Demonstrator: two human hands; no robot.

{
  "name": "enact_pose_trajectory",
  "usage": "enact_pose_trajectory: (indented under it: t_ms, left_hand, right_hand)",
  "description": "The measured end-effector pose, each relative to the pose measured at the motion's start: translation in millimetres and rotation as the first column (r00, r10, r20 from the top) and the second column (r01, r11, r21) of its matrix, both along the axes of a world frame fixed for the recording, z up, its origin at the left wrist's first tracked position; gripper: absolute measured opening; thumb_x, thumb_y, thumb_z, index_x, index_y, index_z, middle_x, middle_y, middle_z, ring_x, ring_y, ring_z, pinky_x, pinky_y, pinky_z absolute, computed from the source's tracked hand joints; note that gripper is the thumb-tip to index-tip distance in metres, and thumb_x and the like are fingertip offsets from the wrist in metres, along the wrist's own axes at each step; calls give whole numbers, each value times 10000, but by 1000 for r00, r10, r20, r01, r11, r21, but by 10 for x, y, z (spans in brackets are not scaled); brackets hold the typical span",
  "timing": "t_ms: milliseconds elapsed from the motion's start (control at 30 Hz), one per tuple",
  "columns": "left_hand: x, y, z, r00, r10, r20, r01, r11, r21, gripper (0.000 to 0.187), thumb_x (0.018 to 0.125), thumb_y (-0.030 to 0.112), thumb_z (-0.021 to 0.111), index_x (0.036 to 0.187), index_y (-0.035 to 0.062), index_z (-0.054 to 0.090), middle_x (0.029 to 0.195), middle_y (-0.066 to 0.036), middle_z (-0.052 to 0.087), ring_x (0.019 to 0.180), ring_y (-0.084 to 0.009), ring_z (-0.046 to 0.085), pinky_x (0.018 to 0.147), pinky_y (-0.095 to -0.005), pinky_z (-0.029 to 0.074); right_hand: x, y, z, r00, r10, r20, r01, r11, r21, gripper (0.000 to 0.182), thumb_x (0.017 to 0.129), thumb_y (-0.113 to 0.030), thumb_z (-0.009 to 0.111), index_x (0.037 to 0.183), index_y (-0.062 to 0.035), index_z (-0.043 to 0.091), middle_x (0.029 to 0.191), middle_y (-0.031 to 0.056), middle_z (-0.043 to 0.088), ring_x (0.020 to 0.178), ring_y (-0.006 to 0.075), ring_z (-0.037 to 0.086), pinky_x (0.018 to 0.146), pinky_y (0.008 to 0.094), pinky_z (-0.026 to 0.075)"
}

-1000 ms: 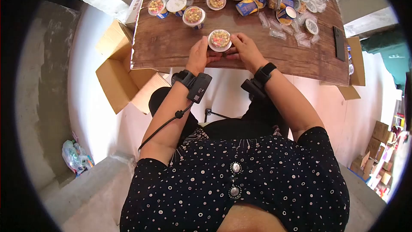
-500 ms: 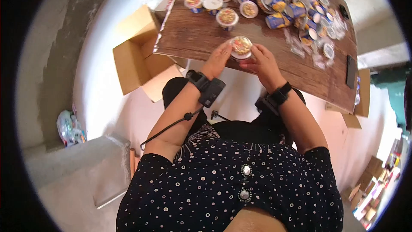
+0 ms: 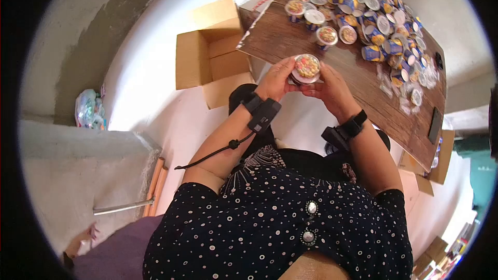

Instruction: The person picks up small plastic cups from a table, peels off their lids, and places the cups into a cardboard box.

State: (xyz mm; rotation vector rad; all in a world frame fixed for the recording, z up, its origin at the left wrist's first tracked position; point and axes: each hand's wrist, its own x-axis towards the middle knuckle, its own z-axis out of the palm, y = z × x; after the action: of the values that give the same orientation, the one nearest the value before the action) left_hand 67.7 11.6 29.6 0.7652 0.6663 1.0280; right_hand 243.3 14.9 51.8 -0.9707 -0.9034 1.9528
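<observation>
Between my two hands, at the near edge of the brown wooden table (image 3: 358,75), is a small round cup (image 3: 307,67) with a clear lid and colourful contents on top. My left hand (image 3: 277,79) grips its left side. The fingers of my right hand (image 3: 332,87) press on its right side and under it. Another lidded cup (image 3: 327,36) stands upright on the table just beyond my hands, with a second round lidded piece (image 3: 347,35) beside it. A large heap of blue and yellow cups (image 3: 386,26) covers the far part of the table.
An open cardboard box (image 3: 210,59) is left of the table, another (image 3: 442,158) at its right. Clear plastic wrappers (image 3: 404,98) and a black phone (image 3: 434,124) lie on the right side. A person in purple (image 3: 116,251) shows at the lower left.
The view has swung, so the table and boxes appear further right. Both hands still hold the cup, now nearer my body and off the table's edge. A purple-clothed person has come into view.
</observation>
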Motion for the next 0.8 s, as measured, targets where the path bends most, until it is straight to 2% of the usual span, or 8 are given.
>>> enact_pose_trajectory:
  t_ms: [133, 200, 367, 433, 467, 567, 700, 800]
  left_hand:
    - [-87, -63, -63, 999, 24, 29, -25, 999, 41, 440, 991, 350, 360, 1270, 20, 440, 1208, -122, 544, 1069, -235, 577, 855, -412, 527]
    - [-150, -77, -16, 1000, 6, -1, -6, 999, 39, 439, 991, 346, 361, 1270, 17, 438, 1206, -127, 544, 1058, -228, 583, 843, -394, 536]
    - [-161, -89, -8, 999, 13, -47, -10, 999, 52, 460, 986, 373, 367, 1278, 25, 437, 1200, -118, 551, 1069, -217, 578, 864, -379, 523]
    - [-128, -87, -5, 996, 46, 82, -45, 999, -6, 480, 978, 401, 377, 1289, 40, 435, 1215, -99, 549, 1096, -208, 559, 907, -392, 484]
    - [-132, -100, -5, 990, -35, 140, 35, 999, 9, 494, 966, 422, 399, 1296, 57, 440, 1230, -83, 545, 1116, -198, 541, 942, -397, 446]
    - [-32, -96, -88, 998, -27, 61, 22, 997, 67, 502, 951, 426, 435, 1287, 53, 450, 1226, -78, 548, 1113, -191, 539, 947, -390, 446]
    - [8, -115, -38, 998, -18, 52, 15, 998, 63, 498, 942, 416, 461, 1278, 48, 459, 1219, -76, 551, 1106, -182, 542, 944, -384, 449]
    - [-86, -92, -54, 999, 5, 44, -10, 995, 96, 418, 959, 363, 457, 1226, 45, 495, 1150, -71, 590, 1045, -175, 579, 916, -352, 475]
  right_hand:
    - [-106, -66, -16, 999, 25, -47, -28, 997, -69, 398, 963, -370, 427, 1185, -42, 472, 1075, 110, 589, 846, 202, 626, 720, 325, 535]
    - [-139, -69, -59, 992, 47, -115, -50, 998, -24, 389, 969, -359, 417, 1188, -42, 473, 1091, 108, 582, 888, 206, 617, 733, 322, 532]
    - [-169, -119, -34, 990, 29, -138, -24, 999, 37, 357, 985, -317, 399, 1188, -32, 469, 1089, 112, 578, 903, 203, 608, 746, 324, 528]
    - [-178, -151, -11, 990, -48, -132, 57, 996, 66, 351, 986, -308, 396, 1187, -29, 464, 1101, 114, 573, 896, 204, 604, 751, 327, 526]
    - [-169, -153, 2, 989, -62, -133, 71, 996, 62, 351, 986, -308, 396, 1187, -29, 464, 1101, 114, 573, 896, 204, 604, 751, 327, 526]
    - [-117, -152, 4, 981, -117, -158, 121, 992, 17, 347, 986, -303, 397, 1190, -28, 456, 1112, 110, 566, 894, 208, 605, 750, 328, 525]
    - [-114, -172, -49, 980, -128, -154, 132, 991, 16, 338, 988, -294, 392, 1193, -31, 445, 1112, 106, 560, 892, 213, 603, 757, 333, 524]
    - [-156, -192, -39, 975, -114, -190, 121, 992, 28, 336, 988, -289, 388, 1197, -31, 435, 1113, 108, 557, 893, 214, 602, 758, 336, 524]
